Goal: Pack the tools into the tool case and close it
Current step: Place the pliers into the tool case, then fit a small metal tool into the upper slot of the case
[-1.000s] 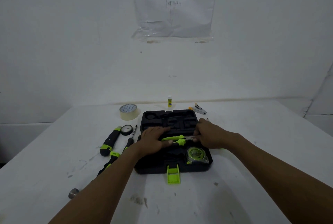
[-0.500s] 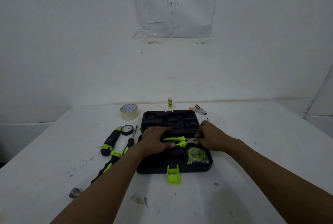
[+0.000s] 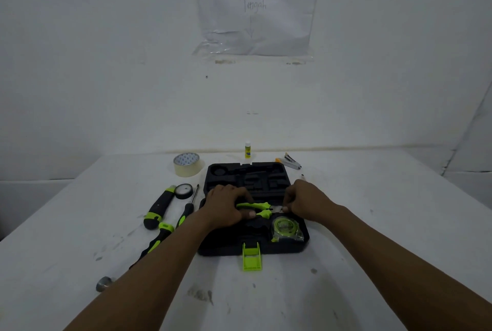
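the step in hand looks to be seating the pliers (image 3: 254, 209) in their slot in the tool case (image 3: 253, 246), which lies open near the middle of the desk (image 3: 372, 264). the left hand (image 3: 223, 209) grips the green handles, fingers curled over them; the right hand (image 3: 306, 201) pinches the metal nose. next they likely need pressing flat, then the screwdriver (image 3: 189, 206) and other tools by the desk's left edge follow. the case is black with a green latch (image 3: 251, 257); a tape measure (image 3: 286, 228) already sits inside.

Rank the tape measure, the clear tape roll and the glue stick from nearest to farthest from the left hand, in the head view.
1. Tape measure, in the case just right of the left hand.
2. Clear tape roll, on the table beyond it, to the left.
3. Glue stick, upright at the far edge.
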